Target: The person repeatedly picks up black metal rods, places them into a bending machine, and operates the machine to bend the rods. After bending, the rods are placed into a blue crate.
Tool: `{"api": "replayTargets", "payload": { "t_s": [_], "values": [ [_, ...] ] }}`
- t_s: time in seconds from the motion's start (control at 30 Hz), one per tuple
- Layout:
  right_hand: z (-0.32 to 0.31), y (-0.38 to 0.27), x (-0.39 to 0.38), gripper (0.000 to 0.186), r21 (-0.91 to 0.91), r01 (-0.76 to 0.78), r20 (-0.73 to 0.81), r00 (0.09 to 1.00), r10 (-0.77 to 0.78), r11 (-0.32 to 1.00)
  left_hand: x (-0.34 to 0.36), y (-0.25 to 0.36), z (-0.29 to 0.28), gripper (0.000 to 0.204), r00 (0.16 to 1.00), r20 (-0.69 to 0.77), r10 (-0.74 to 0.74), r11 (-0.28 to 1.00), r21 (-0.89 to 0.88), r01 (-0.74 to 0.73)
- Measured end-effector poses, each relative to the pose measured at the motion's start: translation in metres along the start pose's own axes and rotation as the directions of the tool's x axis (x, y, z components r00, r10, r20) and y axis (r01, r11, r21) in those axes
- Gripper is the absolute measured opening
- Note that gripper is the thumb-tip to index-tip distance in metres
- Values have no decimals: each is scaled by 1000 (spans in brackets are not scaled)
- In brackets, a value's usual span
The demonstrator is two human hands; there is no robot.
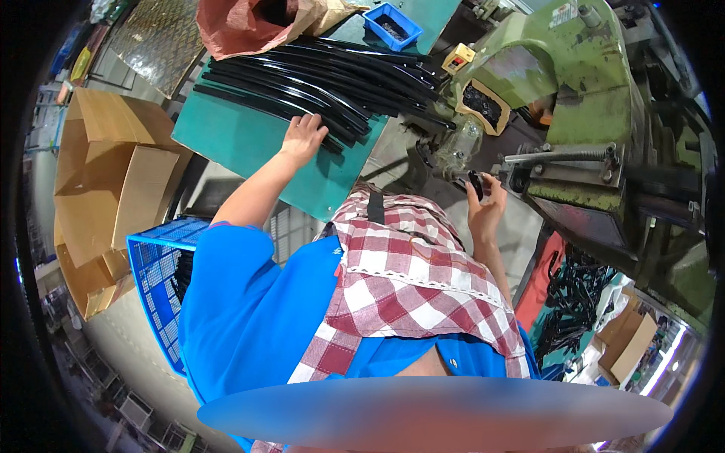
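My left hand is over the near edge of a pile of long, shiny black tubes on a green tabletop. Its fingers are curled around one of the near tubes, though the grip is partly hidden. On the other side, my right hand pinches a small black curved piece between thumb and fingers. That hand is just left of a green machine, close to its metal rod.
A blue tray and a brown sack stand on the green table. To the left are an open cardboard box and a blue crate. Black curved parts lie heaped at lower right.
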State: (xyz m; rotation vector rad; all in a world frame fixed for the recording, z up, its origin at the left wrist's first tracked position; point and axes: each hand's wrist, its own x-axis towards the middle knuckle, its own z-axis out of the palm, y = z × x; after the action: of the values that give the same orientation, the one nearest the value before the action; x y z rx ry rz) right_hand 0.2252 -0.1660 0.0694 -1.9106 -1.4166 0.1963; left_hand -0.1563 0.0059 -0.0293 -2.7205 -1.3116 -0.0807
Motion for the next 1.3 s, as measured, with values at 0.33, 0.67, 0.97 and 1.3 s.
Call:
{"api": "replayTargets", "payload": {
  "t_s": [0.33,0.67,0.97,1.3],
  "values": [
    [-26,-32,-28,47,-80,270,181,950,-253,959,60,158,-85,30,902,-175,395,759,-491,-427],
    [-60,7,-51,37,-129,75,-43,996,-81,989,92,155,-85,27,838,217,501,532,-840,-100],
    [-95,21,-51,34,-274,3,-124,991,-39,962,124,137,-103,33,712,408,571,409,-894,185],
    [-112,29,-43,29,-307,-41,-202,979,-23,951,156,165,-97,35,862,47,505,493,-835,-244]
  ]
}}
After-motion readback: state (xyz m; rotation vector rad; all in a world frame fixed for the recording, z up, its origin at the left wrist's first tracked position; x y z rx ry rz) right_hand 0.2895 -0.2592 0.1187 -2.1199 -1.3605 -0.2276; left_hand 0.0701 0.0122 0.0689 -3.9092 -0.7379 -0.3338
